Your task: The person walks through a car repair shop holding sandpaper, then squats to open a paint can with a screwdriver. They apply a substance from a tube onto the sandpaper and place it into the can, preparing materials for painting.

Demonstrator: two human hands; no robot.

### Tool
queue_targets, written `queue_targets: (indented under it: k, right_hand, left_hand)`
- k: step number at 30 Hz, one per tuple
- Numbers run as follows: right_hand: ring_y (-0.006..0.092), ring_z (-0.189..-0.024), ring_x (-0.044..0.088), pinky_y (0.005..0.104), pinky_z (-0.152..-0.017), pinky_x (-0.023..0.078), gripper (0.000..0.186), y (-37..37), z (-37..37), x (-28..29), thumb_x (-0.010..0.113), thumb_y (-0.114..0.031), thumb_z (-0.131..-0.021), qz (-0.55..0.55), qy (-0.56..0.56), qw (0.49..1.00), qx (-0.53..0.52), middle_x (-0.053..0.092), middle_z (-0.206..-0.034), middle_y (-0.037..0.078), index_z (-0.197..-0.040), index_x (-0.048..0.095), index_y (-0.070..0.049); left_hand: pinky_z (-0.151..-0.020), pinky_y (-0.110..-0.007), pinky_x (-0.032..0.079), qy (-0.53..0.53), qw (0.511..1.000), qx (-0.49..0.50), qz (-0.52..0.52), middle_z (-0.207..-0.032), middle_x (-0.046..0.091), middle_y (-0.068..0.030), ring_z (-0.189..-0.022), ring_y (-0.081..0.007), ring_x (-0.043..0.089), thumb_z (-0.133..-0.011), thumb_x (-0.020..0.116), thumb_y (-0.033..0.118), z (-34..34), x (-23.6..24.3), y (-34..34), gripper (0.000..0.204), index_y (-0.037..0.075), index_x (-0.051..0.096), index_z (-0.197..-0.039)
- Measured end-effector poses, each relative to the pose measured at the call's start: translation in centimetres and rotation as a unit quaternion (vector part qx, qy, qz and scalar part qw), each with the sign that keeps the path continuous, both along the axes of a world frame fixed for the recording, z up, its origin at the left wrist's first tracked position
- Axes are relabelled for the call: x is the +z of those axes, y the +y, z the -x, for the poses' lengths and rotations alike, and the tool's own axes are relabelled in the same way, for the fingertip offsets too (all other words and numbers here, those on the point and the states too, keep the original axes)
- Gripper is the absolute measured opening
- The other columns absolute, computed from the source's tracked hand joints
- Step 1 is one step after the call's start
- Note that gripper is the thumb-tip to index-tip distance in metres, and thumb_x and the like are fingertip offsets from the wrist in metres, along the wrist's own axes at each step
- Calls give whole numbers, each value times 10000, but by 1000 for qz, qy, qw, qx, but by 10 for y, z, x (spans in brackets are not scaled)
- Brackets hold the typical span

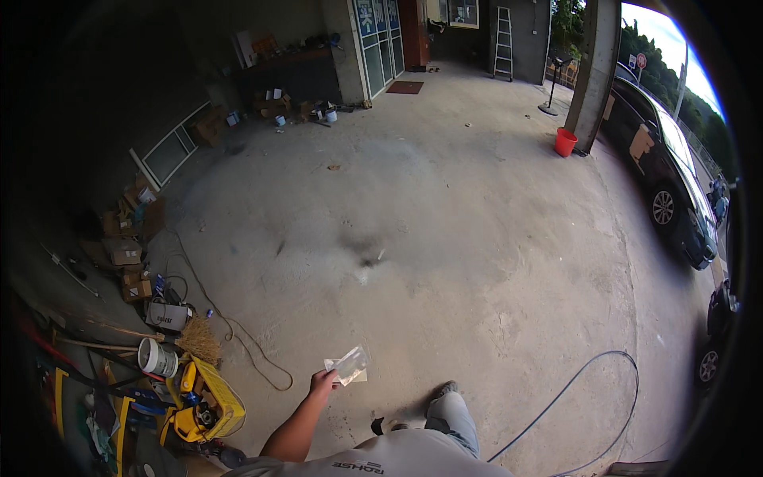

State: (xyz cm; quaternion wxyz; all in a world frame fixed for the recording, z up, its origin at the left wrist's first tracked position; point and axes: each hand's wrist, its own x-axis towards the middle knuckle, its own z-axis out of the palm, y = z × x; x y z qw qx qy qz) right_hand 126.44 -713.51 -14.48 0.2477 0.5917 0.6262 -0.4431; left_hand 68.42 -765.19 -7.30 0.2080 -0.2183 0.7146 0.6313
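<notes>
With twelve o'clock taken as straight ahead of the wearer, a packet (347, 367) is held in the left hand (322, 380) toward half past ten. A crate (230, 405) is placed toward half past nine, with a pail (157, 358) and a broom (200, 340) just beside it. At ten, boxes (125, 250) are heaped; what lies behind them can hardly be made out. At twelve, a mat (405, 87) is laid before doors (381, 56). At one, a bucket (565, 144) is set beside a pillar (596, 79), right of which a car (648, 151) is parked.
</notes>
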Motion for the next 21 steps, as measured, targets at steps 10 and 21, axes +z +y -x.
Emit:
queue_targets:
  k: [10, 21]
  right_hand:
    - [171, -416, 534, 333, -363, 384, 223, 175, 475, -43, 634, -199, -915, -57, 86, 979, 175, 630, -607, 103, -897, 736, -2]
    - [89, -366, 393, 279, -341, 285, 260, 340, 1314, 123, 618, -273, -993, -59, 379, 922, 58, 537, -588, 17, -1065, 704, -39]
  left_hand:
    - [-589, -328, 550, -96, 981, 136, 96, -920, 716, -102, -744, -213, 704, -920, 688, 232, 295, 10, 73, 297, -28, 693, -1066]
    - [-616, -391, 555, -340, 833, 395, 187, -850, 675, -69, -725, -228, 674, -917, 672, 358, 336, -104, 11, 299, 69, 694, -988]
